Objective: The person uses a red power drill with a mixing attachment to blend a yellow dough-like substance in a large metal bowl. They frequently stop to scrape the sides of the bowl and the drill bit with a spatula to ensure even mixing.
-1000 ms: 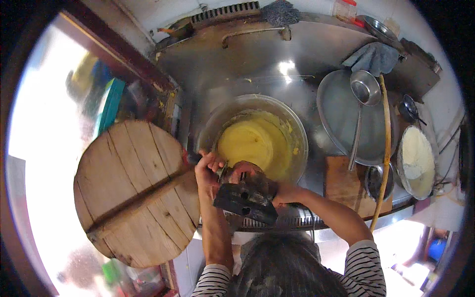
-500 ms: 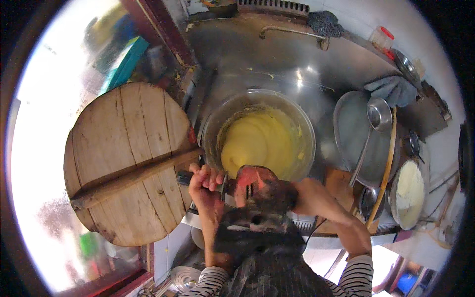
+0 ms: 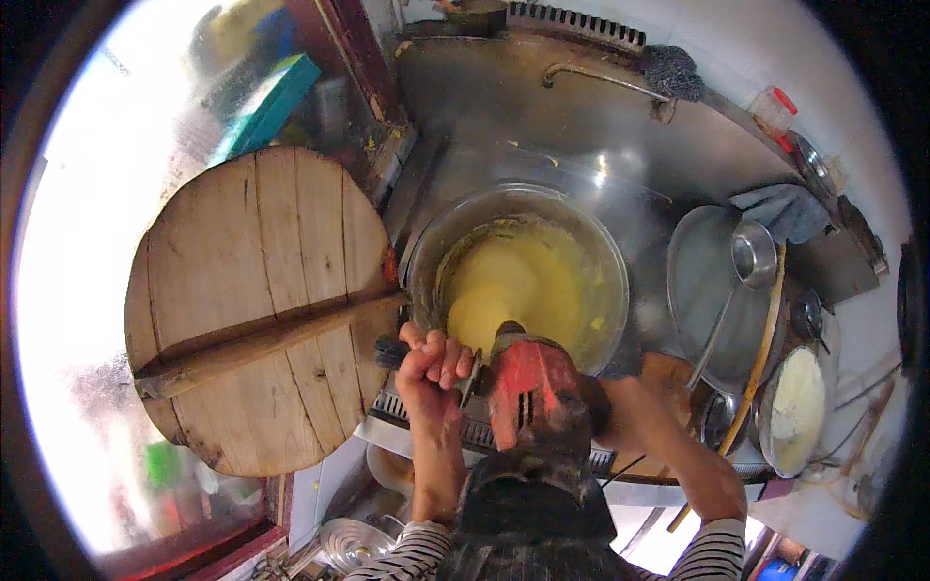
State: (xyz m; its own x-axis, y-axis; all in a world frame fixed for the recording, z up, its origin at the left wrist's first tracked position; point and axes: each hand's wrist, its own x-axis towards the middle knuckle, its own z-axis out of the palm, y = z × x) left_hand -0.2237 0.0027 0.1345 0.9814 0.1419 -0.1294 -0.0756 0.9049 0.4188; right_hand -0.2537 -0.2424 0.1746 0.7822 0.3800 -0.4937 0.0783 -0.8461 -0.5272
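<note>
A red and black electric hand drill [image 3: 531, 392] is held over the near rim of a large metal bowl [image 3: 620, 290]. Inside the bowl lies a smooth yellow batter [image 3: 528, 281], swirled into a mound on its left side. My left hand [image 3: 436, 360] is closed around the drill's side handle, whose dark end sticks out past the fingers. On the drill's right side, my right hand [image 3: 625, 402] grips its body; most of those fingers are hidden behind it. The drill's front end points down into the batter, and its lower part is out of sight.
A round wooden lid [image 3: 218, 261] with a crossbar stands left of the bowl. To the right, a ladle [image 3: 754, 254] and a wooden stick [image 3: 770, 339] lie across a basin of cloudy liquid [image 3: 693, 290]. Beyond it sits a bowl of pale powder [image 3: 799, 402]. A faucet pipe [image 3: 605, 77] runs behind.
The whole view has shifted slightly. Against the bowl, the drill and both hands have moved a little to the right, and more of the red body shows. The grip is unchanged.
</note>
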